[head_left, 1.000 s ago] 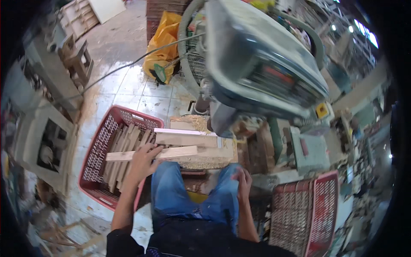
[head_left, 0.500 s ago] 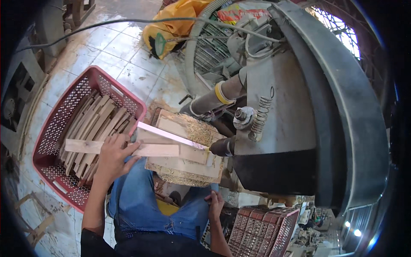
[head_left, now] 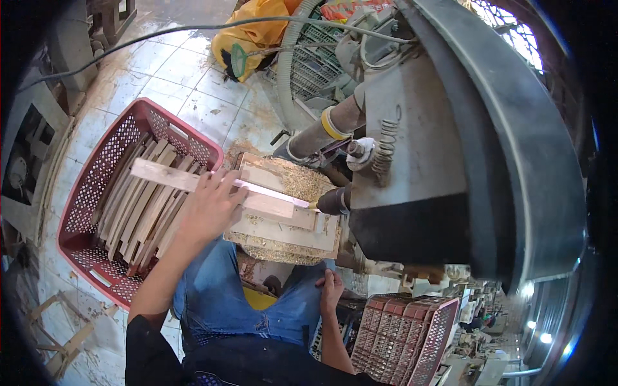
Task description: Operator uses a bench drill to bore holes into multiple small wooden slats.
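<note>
My left hand (head_left: pixel 215 202) is closed over a pale wooden strip (head_left: pixel 161 175), fingers on top of it. The strip's far end lies on a wooden work board (head_left: pixel 283 237), close against a thin pinkish-white guide strip (head_left: pixel 273 193). Its other end reaches out over the crate. Just beyond the strip's right end is a dark, spindle-like cylinder (head_left: pixel 333 201) of the machine, with a small yellowish tip. My right hand (head_left: pixel 331 289) rests by my right knee, its fingers curled, with nothing visible in them.
A red plastic crate (head_left: pixel 71 193) on the left holds several wooden strips (head_left: pixel 145 219). Sawdust (head_left: pixel 299 183) covers parts of the board. The large grey machine (head_left: pixel 418 148) fills the right side. More red crates (head_left: pixel 402 328) stand at lower right. A black cable (head_left: pixel 193 29) crosses the top.
My left hand has moved right and away from me with the wooden strip, bringing it up alongside the guide strip and nearer the spindle. The right hand stays by the knee.
</note>
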Demonstrator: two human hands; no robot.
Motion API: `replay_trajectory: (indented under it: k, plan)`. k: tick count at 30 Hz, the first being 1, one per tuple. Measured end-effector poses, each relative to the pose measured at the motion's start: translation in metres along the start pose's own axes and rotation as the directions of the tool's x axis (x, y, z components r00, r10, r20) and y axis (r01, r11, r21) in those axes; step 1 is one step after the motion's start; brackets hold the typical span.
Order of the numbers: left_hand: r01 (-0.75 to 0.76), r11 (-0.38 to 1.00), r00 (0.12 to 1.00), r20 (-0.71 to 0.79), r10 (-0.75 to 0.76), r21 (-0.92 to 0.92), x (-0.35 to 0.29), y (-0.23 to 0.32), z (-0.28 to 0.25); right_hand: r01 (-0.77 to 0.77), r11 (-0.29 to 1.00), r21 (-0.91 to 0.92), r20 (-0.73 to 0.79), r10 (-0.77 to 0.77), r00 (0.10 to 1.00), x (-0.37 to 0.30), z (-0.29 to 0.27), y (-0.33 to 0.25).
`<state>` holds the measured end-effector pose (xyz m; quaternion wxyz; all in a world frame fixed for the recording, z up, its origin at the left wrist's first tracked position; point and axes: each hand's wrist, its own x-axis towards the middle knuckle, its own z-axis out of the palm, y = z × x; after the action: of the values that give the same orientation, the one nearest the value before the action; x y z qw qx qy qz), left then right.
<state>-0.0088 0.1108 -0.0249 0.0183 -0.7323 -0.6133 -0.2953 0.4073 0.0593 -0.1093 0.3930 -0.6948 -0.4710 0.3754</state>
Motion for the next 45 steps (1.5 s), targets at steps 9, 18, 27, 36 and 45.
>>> replay_trajectory:
  k: [9,18,27,36,45]
  plan:
    - [-0.076,0.983,0.997,-0.007,0.076,-0.167,0.018,0.04,0.064,0.111,0.991,0.079,-0.022,-0.11,0.994,0.0,-0.007,0.012]
    - [-0.192,0.971,0.981,-0.041,0.188,-0.142,0.027,0.047,0.068,0.241,0.862,0.446,-0.123,-0.207,0.97,0.049,-0.035,-0.06]
    - [-0.138,0.986,0.988,0.049,0.143,-0.094,0.024,0.049,0.06,0.867,0.353,0.351,-0.504,-0.709,0.493,0.133,-0.143,-0.45]
    - [-0.139,0.985,0.99,0.023,0.142,-0.106,0.026,0.051,0.063,0.601,0.725,-0.336,0.416,-0.458,0.785,0.185,-0.098,-0.534]
    - [-0.139,0.984,0.99,-0.002,0.139,-0.108,0.024,0.05,0.065,0.812,0.323,-0.486,0.264,-0.831,0.489,0.059,-0.138,-0.427]
